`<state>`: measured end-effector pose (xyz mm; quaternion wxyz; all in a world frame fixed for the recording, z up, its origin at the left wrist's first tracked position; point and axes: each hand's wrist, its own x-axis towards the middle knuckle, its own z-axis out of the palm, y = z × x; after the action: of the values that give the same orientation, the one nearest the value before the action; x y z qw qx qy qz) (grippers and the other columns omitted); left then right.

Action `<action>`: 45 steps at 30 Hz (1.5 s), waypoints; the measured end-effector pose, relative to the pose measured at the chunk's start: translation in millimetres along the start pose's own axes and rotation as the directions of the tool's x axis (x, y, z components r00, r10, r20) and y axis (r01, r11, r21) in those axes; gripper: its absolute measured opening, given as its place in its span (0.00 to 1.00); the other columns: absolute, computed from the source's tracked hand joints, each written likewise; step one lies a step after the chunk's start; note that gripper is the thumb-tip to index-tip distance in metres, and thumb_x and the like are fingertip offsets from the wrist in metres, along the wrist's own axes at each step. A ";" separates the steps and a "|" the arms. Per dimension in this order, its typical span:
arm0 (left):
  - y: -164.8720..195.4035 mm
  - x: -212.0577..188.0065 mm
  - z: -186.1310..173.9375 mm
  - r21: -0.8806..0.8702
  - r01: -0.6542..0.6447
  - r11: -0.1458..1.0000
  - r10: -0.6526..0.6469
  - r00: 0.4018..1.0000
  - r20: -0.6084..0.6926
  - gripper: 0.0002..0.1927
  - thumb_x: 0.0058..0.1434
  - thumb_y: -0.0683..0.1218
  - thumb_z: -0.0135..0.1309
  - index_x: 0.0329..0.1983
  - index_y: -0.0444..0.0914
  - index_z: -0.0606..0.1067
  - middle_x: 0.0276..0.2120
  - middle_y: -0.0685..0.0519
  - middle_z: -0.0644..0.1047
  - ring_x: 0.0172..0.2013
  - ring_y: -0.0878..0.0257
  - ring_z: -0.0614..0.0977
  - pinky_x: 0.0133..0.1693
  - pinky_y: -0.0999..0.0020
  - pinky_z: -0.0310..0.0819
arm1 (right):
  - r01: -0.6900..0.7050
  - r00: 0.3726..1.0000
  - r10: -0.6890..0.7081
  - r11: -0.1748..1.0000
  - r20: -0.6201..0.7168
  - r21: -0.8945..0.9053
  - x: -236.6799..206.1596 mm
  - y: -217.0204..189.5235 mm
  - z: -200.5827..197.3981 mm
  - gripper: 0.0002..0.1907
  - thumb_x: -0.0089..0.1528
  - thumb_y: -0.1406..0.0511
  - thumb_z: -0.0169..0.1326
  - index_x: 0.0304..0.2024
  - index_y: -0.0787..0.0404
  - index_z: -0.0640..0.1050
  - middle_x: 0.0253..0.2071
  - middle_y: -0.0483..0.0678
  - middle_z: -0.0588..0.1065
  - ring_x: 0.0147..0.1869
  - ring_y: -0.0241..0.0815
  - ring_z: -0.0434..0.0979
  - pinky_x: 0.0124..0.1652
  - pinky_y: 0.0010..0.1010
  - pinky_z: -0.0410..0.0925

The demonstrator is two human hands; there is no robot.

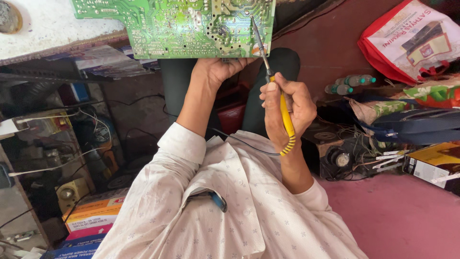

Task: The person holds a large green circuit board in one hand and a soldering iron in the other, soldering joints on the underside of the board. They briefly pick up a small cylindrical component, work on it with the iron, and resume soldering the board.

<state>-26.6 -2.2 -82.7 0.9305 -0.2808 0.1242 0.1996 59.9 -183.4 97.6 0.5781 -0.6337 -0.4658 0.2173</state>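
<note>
Green circuit board (pixel 191 21) at 12 o'clock, solder side up, half on the white counter (pixel 48 29). Left hand (pixel 218 69) grips its lower edge from beneath, fingers hidden. Right hand (pixel 287 108) clamped on the yellow soldering iron (pixel 286 115), tip on the board at 1 o'clock. Board looks light, stiff, fragile: hold by edges. Its top is cut off; joint too small to read.

- White worktop (pixel 48 24), worn at its edge, carries a round dark object (pixel 8 17) at its corner.
- Pink floor (pixel 402 216) carries a yellow-black box (pixel 433 163) and 2 bottles (pixel 350 85).
</note>
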 end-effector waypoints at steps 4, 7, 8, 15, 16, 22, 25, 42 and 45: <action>-0.3 0.2 -1.9 0.079 -0.134 0.988 0.139 0.988 -0.062 0.23 0.70 0.47 0.44 0.59 0.24 0.63 0.54 0.23 0.66 0.39 0.48 0.83 0.29 0.75 0.80 | -0.082 0.996 0.086 0.990 -0.031 0.116 2.2 2.6 -0.9 0.06 0.73 0.71 0.54 0.48 0.71 0.74 0.37 0.54 0.79 0.35 0.33 0.79 0.35 0.23 0.73; 5.0 1.8 -5.8 0.005 0.038 0.999 -0.038 0.993 0.114 0.23 0.70 0.46 0.46 0.58 0.22 0.64 0.54 0.14 0.67 0.38 0.50 0.83 0.26 0.76 0.79 | -0.114 0.992 0.121 0.981 -0.032 0.158 3.9 2.9 -3.1 0.06 0.73 0.71 0.54 0.47 0.71 0.74 0.36 0.53 0.79 0.34 0.33 0.78 0.35 0.23 0.73; 6.0 3.0 -6.8 -0.011 0.091 0.996 -0.088 0.984 0.155 0.23 0.70 0.46 0.46 0.59 0.21 0.64 0.54 0.14 0.67 0.39 0.50 0.83 0.27 0.74 0.80 | -0.118 0.992 0.124 0.980 -0.030 0.161 4.1 2.6 -3.7 0.06 0.73 0.71 0.53 0.47 0.71 0.74 0.36 0.53 0.79 0.34 0.33 0.78 0.35 0.23 0.73; -5.2 4.7 -6.1 0.091 -0.252 0.963 0.251 0.968 0.016 0.23 0.69 0.50 0.43 0.58 0.27 0.66 0.54 0.37 0.74 0.52 0.41 0.80 0.53 0.40 0.80 | 0.032 0.999 -0.032 0.999 0.009 -0.032 1.2 2.0 0.9 0.07 0.73 0.71 0.54 0.49 0.72 0.74 0.37 0.54 0.79 0.36 0.34 0.80 0.37 0.23 0.74; -6.6 3.7 -4.2 0.072 -0.243 0.967 0.243 0.970 0.018 0.23 0.70 0.50 0.43 0.59 0.27 0.66 0.55 0.37 0.74 0.53 0.41 0.79 0.55 0.39 0.78 | 0.026 1.000 -0.026 0.999 0.008 -0.032 1.0 2.2 0.8 0.07 0.72 0.71 0.54 0.49 0.72 0.74 0.37 0.54 0.79 0.36 0.34 0.79 0.36 0.23 0.74; -11.6 -3.5 6.1 0.057 -0.226 0.973 0.224 0.974 0.033 0.23 0.72 0.51 0.41 0.59 0.28 0.66 0.56 0.36 0.74 0.55 0.38 0.78 0.59 0.32 0.72 | -0.025 1.000 0.025 0.999 -0.007 0.037 0.6 3.6 1.2 0.06 0.73 0.71 0.53 0.48 0.71 0.74 0.37 0.54 0.80 0.36 0.33 0.79 0.36 0.23 0.73; -10.3 -2.9 5.6 0.108 -0.231 0.967 0.224 0.972 0.067 0.24 0.72 0.52 0.40 0.59 0.29 0.67 0.56 0.35 0.73 0.56 0.36 0.77 0.60 0.30 0.70 | -0.021 1.000 0.022 0.999 -0.009 0.034 0.5 4.8 2.2 0.06 0.73 0.71 0.53 0.48 0.71 0.73 0.36 0.54 0.79 0.35 0.33 0.79 0.35 0.23 0.73; -7.9 4.5 8.8 0.119 -0.201 0.972 0.197 0.979 0.042 0.28 0.73 0.56 0.35 0.60 0.27 0.65 0.58 0.33 0.70 0.57 0.35 0.75 0.60 0.30 0.70 | 0.012 1.000 -0.014 0.998 0.025 0.068 -2.8 6.8 -1.2 0.06 0.77 0.70 0.52 0.51 0.70 0.72 0.39 0.55 0.79 0.34 0.33 0.78 0.34 0.22 0.72; -6.8 5.3 6.3 0.095 -0.202 0.975 0.197 0.979 0.055 0.27 0.75 0.55 0.35 0.62 0.27 0.64 0.59 0.33 0.70 0.58 0.35 0.74 0.62 0.30 0.68 | 0.018 1.000 -0.019 0.997 0.019 0.081 -2.5 8.6 -0.8 0.06 0.77 0.70 0.52 0.51 0.69 0.72 0.39 0.55 0.79 0.33 0.34 0.78 0.33 0.22 0.72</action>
<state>-18.1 -2.1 -76.3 0.9213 -0.2152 0.1405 0.2918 62.3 -185.0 89.1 0.6008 -0.6032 -0.4681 0.2369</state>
